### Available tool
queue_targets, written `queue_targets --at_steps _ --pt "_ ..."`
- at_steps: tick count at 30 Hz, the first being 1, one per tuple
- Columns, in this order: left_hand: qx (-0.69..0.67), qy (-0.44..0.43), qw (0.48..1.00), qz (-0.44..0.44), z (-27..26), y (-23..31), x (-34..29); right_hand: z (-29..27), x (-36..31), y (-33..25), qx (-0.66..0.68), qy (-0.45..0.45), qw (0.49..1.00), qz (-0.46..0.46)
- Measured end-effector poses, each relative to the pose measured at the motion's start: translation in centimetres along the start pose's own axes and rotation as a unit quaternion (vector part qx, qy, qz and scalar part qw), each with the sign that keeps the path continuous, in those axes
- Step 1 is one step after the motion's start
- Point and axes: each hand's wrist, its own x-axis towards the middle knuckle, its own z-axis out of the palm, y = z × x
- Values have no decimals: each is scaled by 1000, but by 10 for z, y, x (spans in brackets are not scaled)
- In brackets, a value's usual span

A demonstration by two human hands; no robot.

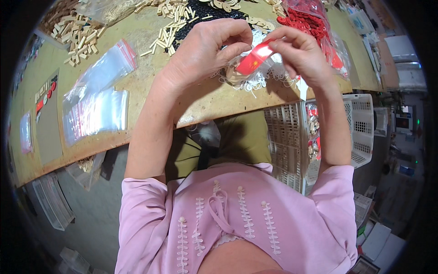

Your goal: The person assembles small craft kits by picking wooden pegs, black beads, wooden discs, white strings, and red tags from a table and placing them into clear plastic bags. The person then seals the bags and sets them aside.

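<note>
My left hand point(205, 50) and my right hand point(299, 52) meet over the near edge of a worn wooden table point(150, 89). Between their fingertips they pinch a small clear bag with a red strip point(254, 58); pale wooden pieces show inside it. Under the hands lies a loose heap of white strings point(260, 82). Beyond my right hand sits a clear bag of red pieces point(315, 23).
Stacks of small clear zip bags point(98, 98) lie on the table to the left. Small wooden blocks point(75, 34) and sticks point(171, 27) are piled at the back. A white plastic basket point(362, 128) stands below the table on the right.
</note>
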Motion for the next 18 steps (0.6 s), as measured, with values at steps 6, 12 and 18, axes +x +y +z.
queue_targets --at_steps 6,12,18 --pt "24 19 999 -21 4 -4 -3 21 -9 -11 -5 -27 999 25" --pt "-15 -1 999 -52 5 0 -3 34 -11 5 -41 3 999 -14" --pt "-78 -122 984 -107 -17 16 -16 16 -20 -7 82 -5 996 -22"
